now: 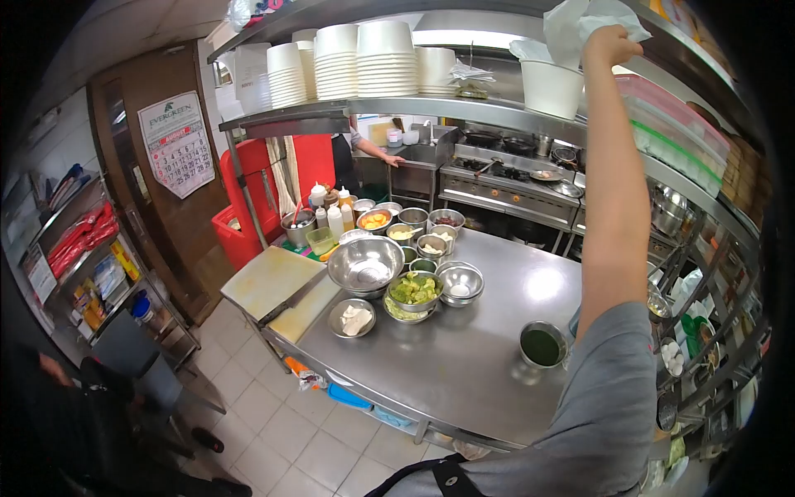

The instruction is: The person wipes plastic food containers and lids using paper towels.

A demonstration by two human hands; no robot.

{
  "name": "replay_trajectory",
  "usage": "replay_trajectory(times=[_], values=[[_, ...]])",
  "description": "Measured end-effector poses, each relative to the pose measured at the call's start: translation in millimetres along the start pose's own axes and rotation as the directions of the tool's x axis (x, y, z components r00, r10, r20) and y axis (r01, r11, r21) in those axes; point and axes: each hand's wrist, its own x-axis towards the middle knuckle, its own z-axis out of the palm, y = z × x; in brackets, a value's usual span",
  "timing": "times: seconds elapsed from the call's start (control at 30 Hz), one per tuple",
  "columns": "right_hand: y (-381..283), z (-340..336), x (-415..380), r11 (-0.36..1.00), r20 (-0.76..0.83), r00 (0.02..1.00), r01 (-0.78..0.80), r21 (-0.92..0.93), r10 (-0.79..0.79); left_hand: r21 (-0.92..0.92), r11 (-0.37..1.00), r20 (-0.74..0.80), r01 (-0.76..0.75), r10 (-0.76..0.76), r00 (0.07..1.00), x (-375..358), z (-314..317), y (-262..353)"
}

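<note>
My right hand (614, 46) is raised high to the shelf, its fingers closed on a thin white sheet (568, 31) that looks like paper or plastic film. The sheet hangs over a white tub (552, 88) standing on the shelf, and more of the same thin white material (528, 50) pokes out of its rim. Below my forearm, a steel bowl of dark green liquid (542, 345) rests on the steel table (464, 373). My left hand is out of the frame.
Stacked white containers (387, 62) line the shelf. Steel bowls of food, including green vegetables (416, 289), and squeeze bottles (335, 219) crowd the table's left, beside a cutting board (273, 282). Another person's hand (392, 159) is by the sink; a dark-clothed person (50, 414) is at lower left.
</note>
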Motion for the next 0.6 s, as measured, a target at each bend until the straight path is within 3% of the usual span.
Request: replay_trajectory(times=[0.07,0.13,0.17,0.23,0.27,0.3,0.33,0.37,0.4,0.43,0.5,0.53,0.57,0.6], values=[[7,4,-1,0.991,-0.037,0.996,0.081,0.102,-0.077,-0.03,1.0,-0.018,0.011,-0.011,1.0,-5,-9,-16],[8,-3,-14,0.916,0.298,0.954,-0.099,0.39,-0.024,-0.082,0.997,-0.041,0.011,-0.014,0.999,-15,-24,-39],[8,-10,-29,0.838,0.462,0.886,-0.227,0.496,-0.033,-0.129,0.992,-0.048,-0.004,-0.002,0.999,-21,-35,-54],[-23,-37,-109,0.553,0.657,0.733,-0.479,0.682,-0.175,-0.295,0.951,-0.033,-0.092,0.086,0.996,-22,-67,-77],[-51,-57,-159,0.453,0.755,0.653,-0.656,0.603,-0.059,-0.369,0.913,-0.027,-0.175,0.177,0.984,-26,-77,-78],[-82,-86,-213,0.405,0.817,0.575,-0.757,0.513,0.04,-0.316,0.852,-0.074,-0.417,0.416,0.906,-110,-57,22],[-114,-115,-265,0.336,0.863,0.486,-0.842,0.421,0.137,-0.209,0.846,-0.067,-0.49,0.487,0.871,-163,-55,102],[-149,-150,-317,0.338,0.875,0.427,-0.878,0.34,0.228,-0.079,0.69,-0.049,-0.72,0.718,0.694,-194,-54,154],[-202,-189,-361,0.468,0.876,0.411,-0.845,0.26,0.253,-0.299,0.585,-0.04,-0.754,0.781,0.623,-223,-50,191],[-229,-229,-407,0.66,0.907,0.379,-0.731,0.173,0.181,-0.424,0.473,0.017,-0.772,0.857,0.515,-260,-49,221],[-274,-326,-505,0.681,0.995,0.049,-0.732,-0.025,0.09,-0.647,0.271,-0.061,-0.713,0.913,0.402,-314,-51,242],[-321,-370,-515,0.594,0.984,-0.171,-0.798,-0.103,-0.059,-0.821,0.123,-0.133,-0.557,0.908,0.397,-318,-53,231],[-359,-404,-526,0.561,0.944,-0.236,-0.825,-0.069,-0.232,-0.922,-0.069,-0.223,-0.382,0.9,0.376,-316,-58,213],[-396,-437,-538,0.518,0.87,-0.294,-0.854,-0.053,-0.396,-0.85,-0.133,-0.391,-0.51,0.807,0.442,-322,-67,189]])
